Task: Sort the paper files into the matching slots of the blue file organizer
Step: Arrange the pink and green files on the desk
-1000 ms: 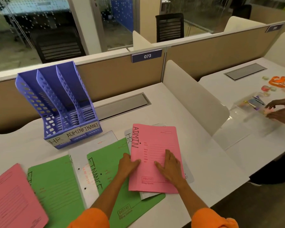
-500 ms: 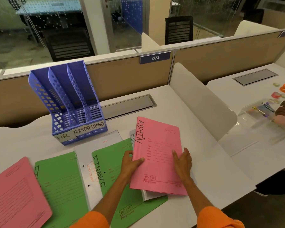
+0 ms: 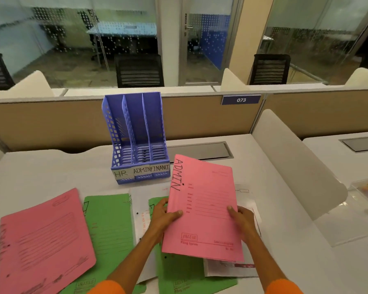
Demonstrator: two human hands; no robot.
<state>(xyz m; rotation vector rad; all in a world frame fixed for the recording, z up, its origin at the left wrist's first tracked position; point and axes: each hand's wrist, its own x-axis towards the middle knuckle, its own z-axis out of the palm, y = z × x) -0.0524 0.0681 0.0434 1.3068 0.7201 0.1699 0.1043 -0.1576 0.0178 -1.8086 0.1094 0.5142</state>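
Observation:
A pink file marked ADMIN is lifted off the desk and tilted up, held at both side edges. My left hand grips its left edge and my right hand grips its right edge. The blue file organizer stands behind it with three empty slots labelled HR, ADMIN and FINANCE. On the desk lie another pink ADMIN file, a green file, a second green file under my arms, and white files beneath the lifted one.
A beige partition with a 073 tag runs behind the desk. A white divider stands at the right, with a clear plastic sheet on the neighbouring desk. A grey cable hatch lies right of the organizer.
Both hands went from resting on the pink ADMIN file to gripping its edges and lifting it toward the organizer. The view has swung left, putting the neighbour's hands out of sight.

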